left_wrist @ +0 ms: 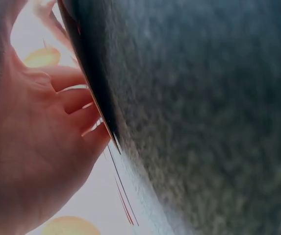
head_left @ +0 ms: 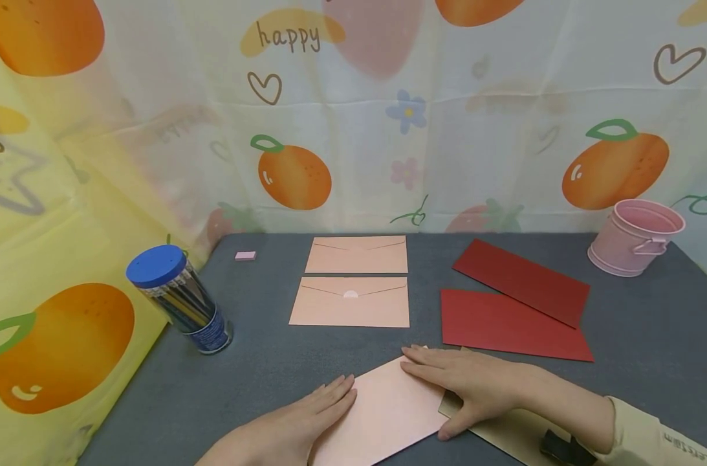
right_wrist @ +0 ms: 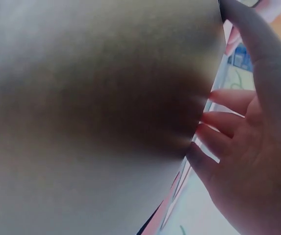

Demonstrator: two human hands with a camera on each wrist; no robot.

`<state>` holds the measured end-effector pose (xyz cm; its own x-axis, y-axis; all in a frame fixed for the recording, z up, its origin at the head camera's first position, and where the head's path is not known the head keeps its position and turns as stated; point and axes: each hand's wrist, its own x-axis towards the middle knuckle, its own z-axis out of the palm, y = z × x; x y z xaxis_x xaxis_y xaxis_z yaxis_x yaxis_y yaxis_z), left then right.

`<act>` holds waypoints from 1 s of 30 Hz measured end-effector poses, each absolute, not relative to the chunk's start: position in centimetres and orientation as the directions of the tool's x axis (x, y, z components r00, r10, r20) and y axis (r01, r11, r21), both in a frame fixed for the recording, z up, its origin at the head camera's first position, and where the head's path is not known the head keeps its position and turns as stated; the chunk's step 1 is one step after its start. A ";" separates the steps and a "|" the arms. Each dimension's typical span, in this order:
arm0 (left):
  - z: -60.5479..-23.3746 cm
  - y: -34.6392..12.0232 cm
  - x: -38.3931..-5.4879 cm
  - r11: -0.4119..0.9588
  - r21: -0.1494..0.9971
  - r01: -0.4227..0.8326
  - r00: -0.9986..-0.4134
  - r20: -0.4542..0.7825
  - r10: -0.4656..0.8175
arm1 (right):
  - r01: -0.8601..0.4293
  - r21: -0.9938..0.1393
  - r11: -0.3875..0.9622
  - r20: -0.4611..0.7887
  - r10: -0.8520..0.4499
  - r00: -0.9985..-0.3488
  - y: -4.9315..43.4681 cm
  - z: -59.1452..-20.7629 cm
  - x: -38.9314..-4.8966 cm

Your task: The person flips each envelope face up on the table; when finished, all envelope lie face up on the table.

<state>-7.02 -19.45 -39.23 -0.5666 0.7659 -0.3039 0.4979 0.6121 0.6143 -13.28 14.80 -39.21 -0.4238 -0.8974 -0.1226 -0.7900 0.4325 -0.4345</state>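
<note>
1. Pale pink envelope (head_left: 394,404), its flap out of view, lies flat and aslant on the table (head_left: 260,375), nearest the person and beneath two bare hands.
2. The left hand (head_left: 297,417) rests across its left part, fingers straight and side by side, with no pinch to be seen.
3. The right hand (head_left: 475,375) spans its right end, fingers extended at the far corner, thumb spread toward the near edge. An olive-brown paper piece (head_left: 510,430) lies partly under this hand, overlapping the pink one.
4. The step in hand appears to be steadying and positioning; the next move likely calls for level pressure from both hands, keeping the two papers apart.
5. Beyond, two red paper pieces (head_left: 499,323) overlap at right, two peach envelopes (head_left: 353,314) lie centrally, and a pencil jar (head_left: 184,304) stands at left.
6. Farthest back: a pink bucket (head_left: 632,243) and a fruit-patterned curtain (head_left: 353,142).
</note>
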 end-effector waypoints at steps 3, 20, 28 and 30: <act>-38.8 -19.5 -7.1 0.635 0.630 0.448 -0.570 -0.346 0.745 | -0.798 -0.424 0.429 -0.111 -0.899 -0.424 14.8 -39.2 -13.1; -37.8 -21.2 -7.3 0.639 0.633 0.436 -0.602 -0.322 0.730 | -0.826 -0.405 0.392 -0.066 -0.913 -0.402 14.1 -39.2 -12.7; -37.6 -21.6 -7.4 0.617 0.653 0.439 -0.608 -0.290 0.739 | -0.857 -0.395 0.330 0.016 -0.930 -0.366 14.0 -39.3 -12.7; -37.7 -21.8 -7.4 0.595 0.657 0.462 -0.609 -0.252 0.752 | -0.865 -0.389 0.317 0.040 -0.932 -0.360 14.0 -39.3 -12.6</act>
